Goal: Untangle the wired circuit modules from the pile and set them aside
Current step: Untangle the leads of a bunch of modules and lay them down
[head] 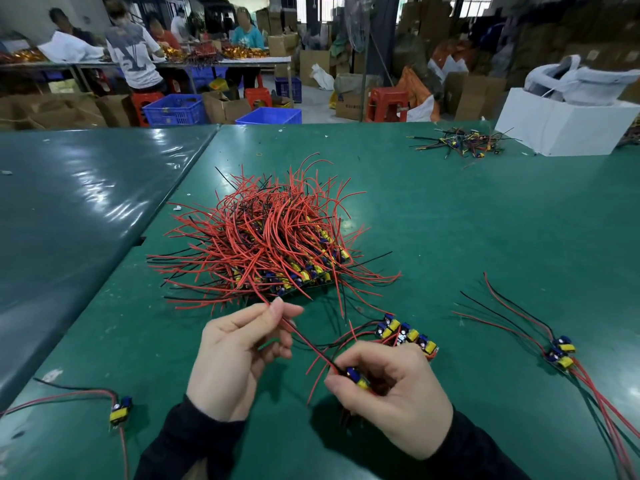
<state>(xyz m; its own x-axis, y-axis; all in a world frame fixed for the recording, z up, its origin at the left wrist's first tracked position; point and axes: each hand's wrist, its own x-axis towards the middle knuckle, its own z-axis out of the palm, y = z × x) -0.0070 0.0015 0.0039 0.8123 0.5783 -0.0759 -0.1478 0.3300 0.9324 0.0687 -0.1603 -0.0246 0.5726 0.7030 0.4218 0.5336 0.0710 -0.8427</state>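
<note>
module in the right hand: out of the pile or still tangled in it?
Out. The right hand holds the module clear of the pile; the left hand pinches its red wire.

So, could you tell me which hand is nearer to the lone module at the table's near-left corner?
Left. The left hand is to the right of the lone module; the right hand is farther right still, gripping another module.
</note>
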